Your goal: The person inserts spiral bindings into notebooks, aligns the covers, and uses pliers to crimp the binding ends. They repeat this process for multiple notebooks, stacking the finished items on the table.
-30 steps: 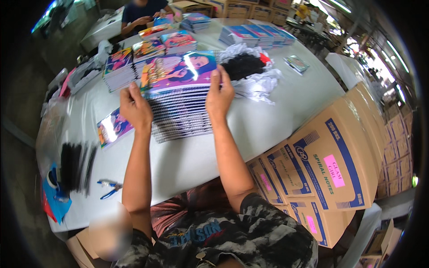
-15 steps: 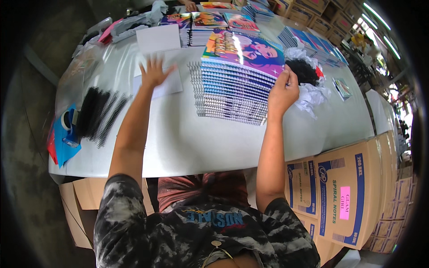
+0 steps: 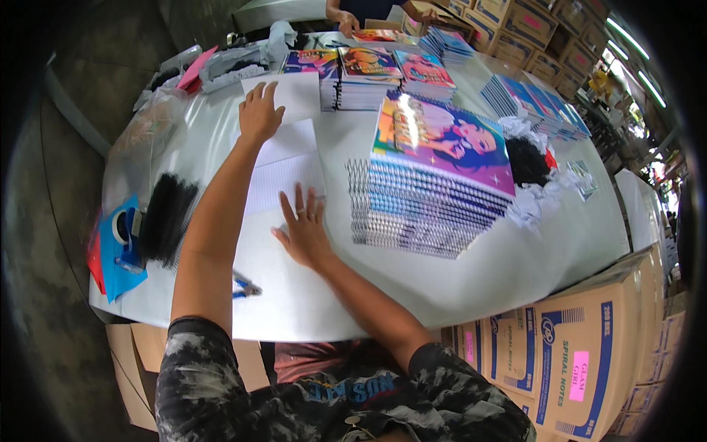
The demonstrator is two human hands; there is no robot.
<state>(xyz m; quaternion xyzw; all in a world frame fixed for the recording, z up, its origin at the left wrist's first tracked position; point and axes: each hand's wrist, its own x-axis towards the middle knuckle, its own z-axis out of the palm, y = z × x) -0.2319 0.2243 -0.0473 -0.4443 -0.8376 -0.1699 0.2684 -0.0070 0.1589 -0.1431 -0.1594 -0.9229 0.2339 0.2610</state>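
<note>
My left hand (image 3: 259, 114) reaches far over the table, fingers spread and slightly curled at the left edge of a blank white sheet (image 3: 298, 92). Nearer lies lined paper (image 3: 294, 173), which looks like an open page spread, partly behind my left forearm. My right hand (image 3: 305, 234) is spread by its near edge, holding nothing; whether the fingertips touch the paper is unclear. To its right stands a fanned stack of spiral notebooks (image 3: 431, 199) with a colourful cover on top. Beside my left forearm are blue-handled pliers (image 3: 245, 286), partly hidden, and loose black spiral coils (image 3: 168, 217).
A tape dispenser (image 3: 129, 239) sits at the left edge. Notebook piles (image 3: 368, 92) stand at the back, with more (image 3: 534, 107) at the right. Crumpled paper (image 3: 524, 202) surrounds a black bundle (image 3: 526, 160). Another person's hand (image 3: 348, 24) is across the table. Cartons (image 3: 582, 346) stand lower right.
My right hand has let go of the notebook stack's corner and moved left to the lined paper. My left hand has shifted farther onto the blank sheet. The whole view has shifted.
</note>
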